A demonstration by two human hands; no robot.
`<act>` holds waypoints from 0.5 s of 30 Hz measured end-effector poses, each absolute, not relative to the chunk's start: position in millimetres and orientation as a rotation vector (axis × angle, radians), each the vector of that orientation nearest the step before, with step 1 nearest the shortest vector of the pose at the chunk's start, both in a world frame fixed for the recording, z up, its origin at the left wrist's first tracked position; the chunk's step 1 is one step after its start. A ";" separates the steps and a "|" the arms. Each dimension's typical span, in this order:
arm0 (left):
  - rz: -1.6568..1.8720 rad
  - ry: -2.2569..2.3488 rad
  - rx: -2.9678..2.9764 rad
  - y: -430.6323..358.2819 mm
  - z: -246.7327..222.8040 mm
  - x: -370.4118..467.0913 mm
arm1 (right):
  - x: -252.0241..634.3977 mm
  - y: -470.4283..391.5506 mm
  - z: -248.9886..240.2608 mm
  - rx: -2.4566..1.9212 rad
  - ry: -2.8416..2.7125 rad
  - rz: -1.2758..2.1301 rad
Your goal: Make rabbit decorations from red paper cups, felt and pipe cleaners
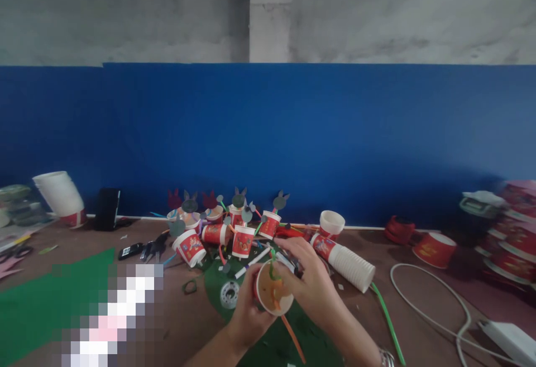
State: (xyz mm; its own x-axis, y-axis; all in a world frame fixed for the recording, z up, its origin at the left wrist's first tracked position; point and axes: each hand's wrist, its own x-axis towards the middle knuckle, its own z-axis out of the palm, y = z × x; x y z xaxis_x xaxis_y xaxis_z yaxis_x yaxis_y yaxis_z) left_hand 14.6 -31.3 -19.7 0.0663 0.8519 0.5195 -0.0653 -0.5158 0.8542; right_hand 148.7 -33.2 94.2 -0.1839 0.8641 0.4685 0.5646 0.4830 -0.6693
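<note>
My left hand (250,311) is wrapped round a paper cup (263,294), its mouth tilted up toward me. Inside the cup a green strip (271,269) stands at the far side, near an orange piece. An orange strip (293,339) sticks out below the cup. My right hand (310,275) is at the cup's mouth, with its thumb side reaching inside and its upper fingers stretched out and apart. Behind my hands are red-and-white cups (243,241) with grey animal-head cutouts (280,200) and bent coloured strips.
A stack of cups (352,266) lies to the right beside a green strip (388,322). A white tape roll (230,295) and markers (253,262) lie on green paper. Farther right are a white cable (467,311) and a power strip (511,342). A phone (108,209) leans at the left.
</note>
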 end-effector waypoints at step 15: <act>1.610 0.932 1.682 -28.2 -17.0 15.0 | 147.1 -24.4 84.8 -1.271 -2.009 0.655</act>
State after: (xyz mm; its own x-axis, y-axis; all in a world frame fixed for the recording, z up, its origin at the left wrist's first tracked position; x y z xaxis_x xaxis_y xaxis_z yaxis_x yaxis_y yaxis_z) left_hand 15.0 -28.2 -17.0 0.0066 0.8303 0.5573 0.0699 -0.5564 0.8280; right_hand 147.1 -24.4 84.8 -0.3075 0.9136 0.2658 0.5816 0.4016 -0.7074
